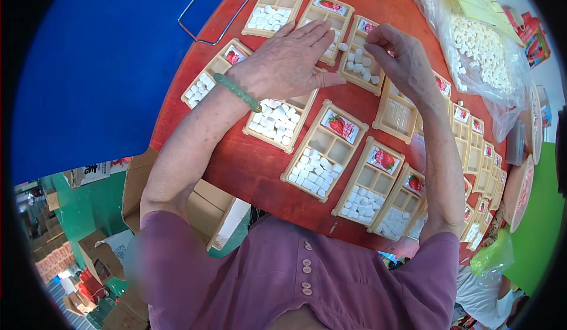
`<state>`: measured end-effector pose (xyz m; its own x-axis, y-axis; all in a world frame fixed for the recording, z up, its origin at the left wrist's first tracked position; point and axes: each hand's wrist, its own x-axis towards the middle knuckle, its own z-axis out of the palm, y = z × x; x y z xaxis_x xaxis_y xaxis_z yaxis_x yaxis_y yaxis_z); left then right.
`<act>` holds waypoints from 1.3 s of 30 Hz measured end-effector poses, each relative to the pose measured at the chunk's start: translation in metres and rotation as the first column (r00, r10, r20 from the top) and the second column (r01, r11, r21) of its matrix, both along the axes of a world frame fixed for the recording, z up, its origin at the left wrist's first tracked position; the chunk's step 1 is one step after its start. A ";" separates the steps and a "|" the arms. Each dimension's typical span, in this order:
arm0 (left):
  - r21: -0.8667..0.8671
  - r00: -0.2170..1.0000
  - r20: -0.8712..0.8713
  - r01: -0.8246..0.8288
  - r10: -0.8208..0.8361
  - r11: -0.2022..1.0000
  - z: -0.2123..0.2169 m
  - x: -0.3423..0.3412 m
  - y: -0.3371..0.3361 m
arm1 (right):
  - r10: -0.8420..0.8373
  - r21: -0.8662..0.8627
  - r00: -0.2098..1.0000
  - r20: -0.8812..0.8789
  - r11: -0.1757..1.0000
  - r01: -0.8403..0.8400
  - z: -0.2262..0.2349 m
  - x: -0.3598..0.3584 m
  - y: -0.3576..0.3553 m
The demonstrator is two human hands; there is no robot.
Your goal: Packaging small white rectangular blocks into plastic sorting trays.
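Trays (322,150) of tan plastic cover the red table (248,165), each split into compartments, one end packed with white candy cubes (313,169), a strawberry card at the other. Left hand (289,61) lies flat, fingers spread, over one tray. Right hand (398,55) pinches closed above a tray of loose cubes (361,64); contents unclear. Clear bag (481,49) of cubes at far right.

Roughly fifteen compartmented trays (319,152), two hands (287,61), one plastic bag (484,52).
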<state>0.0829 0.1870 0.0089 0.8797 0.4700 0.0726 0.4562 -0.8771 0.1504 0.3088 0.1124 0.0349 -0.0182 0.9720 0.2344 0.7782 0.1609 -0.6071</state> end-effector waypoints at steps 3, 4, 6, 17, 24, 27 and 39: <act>-0.028 0.999 -0.037 -0.014 0.013 1.000 0.000 0.001 -0.001 | 0.005 -0.068 0.999 0.046 0.998 -0.002 -0.004 0.000 -0.003; -0.038 0.999 -0.040 -0.013 0.011 0.999 0.000 0.001 -0.002 | 0.007 -0.067 0.999 0.043 0.998 -0.004 -0.004 0.000 -0.003; -0.035 0.998 -0.064 -0.021 0.018 0.999 0.003 0.003 -0.003 | 0.040 -0.082 0.988 0.152 0.996 -0.028 -0.003 0.000 -0.004; -0.021 0.993 -0.109 -0.035 0.032 0.999 0.003 0.005 -0.003 | 0.021 0.066 0.969 0.245 0.997 -0.039 -0.008 -0.010 -0.008; -0.076 1.000 0.014 0.001 0.000 0.997 0.005 0.003 0.002 | -0.093 -0.004 0.898 0.430 0.994 0.105 -0.008 -0.005 -0.016; -0.088 0.988 0.153 0.023 -0.010 0.996 0.013 -0.007 0.004 | -0.070 0.097 0.932 0.356 0.995 0.038 -0.007 -0.002 -0.018; -0.005 0.984 0.105 -0.147 0.146 0.989 0.006 -0.019 -0.034 | -0.039 0.138 0.907 0.419 0.990 -0.022 -0.021 -0.030 -0.003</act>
